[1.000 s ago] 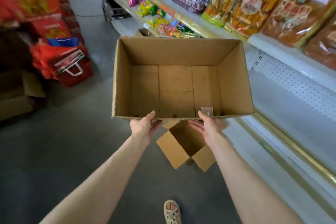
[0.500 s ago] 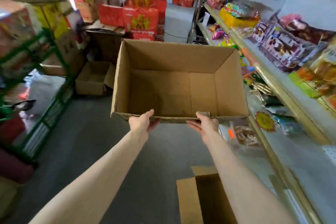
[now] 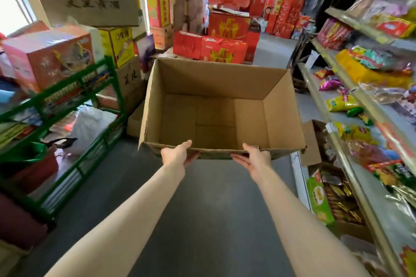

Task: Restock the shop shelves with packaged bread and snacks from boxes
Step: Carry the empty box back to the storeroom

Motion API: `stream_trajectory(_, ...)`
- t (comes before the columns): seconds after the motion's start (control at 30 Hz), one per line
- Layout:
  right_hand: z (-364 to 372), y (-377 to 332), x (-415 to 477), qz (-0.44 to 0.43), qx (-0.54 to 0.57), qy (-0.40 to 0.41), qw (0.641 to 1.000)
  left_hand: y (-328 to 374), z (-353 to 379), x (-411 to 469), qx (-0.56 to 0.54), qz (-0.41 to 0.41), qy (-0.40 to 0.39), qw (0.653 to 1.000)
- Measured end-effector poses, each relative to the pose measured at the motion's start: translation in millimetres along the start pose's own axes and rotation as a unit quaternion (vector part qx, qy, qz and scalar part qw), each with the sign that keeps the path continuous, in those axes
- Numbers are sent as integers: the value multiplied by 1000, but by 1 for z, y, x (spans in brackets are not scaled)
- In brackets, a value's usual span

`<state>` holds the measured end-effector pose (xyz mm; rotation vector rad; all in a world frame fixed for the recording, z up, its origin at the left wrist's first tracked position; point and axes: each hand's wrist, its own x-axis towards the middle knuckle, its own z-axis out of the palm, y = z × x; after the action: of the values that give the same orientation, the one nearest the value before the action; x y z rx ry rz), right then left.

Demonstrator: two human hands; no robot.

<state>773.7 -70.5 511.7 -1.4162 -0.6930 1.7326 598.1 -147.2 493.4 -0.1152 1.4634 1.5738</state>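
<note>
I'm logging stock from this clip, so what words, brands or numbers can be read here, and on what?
No text reads clearly.
Big brown carton, top left: four dark characters, blurred.
Yellow box: characters, blurred.
Brown box below it: two characters, blurred.
Snack packets, right: print too small.
Held cardboard box: green print on its near wall, unreadable.
</note>
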Motion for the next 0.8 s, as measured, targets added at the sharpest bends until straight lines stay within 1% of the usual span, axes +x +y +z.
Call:
stream_trajectory(0.3, 105, -61, 130, 11, -50, -52, 997, 76, 56, 112, -67, 18, 45, 997)
stream_trajectory(0.53, 184, -88, 247, 37, -106, -112, 987, 111, 93, 205, -124, 24, 115, 985)
stream_trajectory(0.63, 222, -101, 309, 53, -139, -146, 978, 121, 116, 252, -180, 29, 170, 968)
stream_trajectory(0.67, 230, -103, 320, 57, -143, -150, 977, 123, 119, 259, -183, 26, 181, 966)
stream_trajectory(0.8, 275, -110, 384, 93, -199, -209, 953, 129, 136, 302, -230, 22, 245, 942)
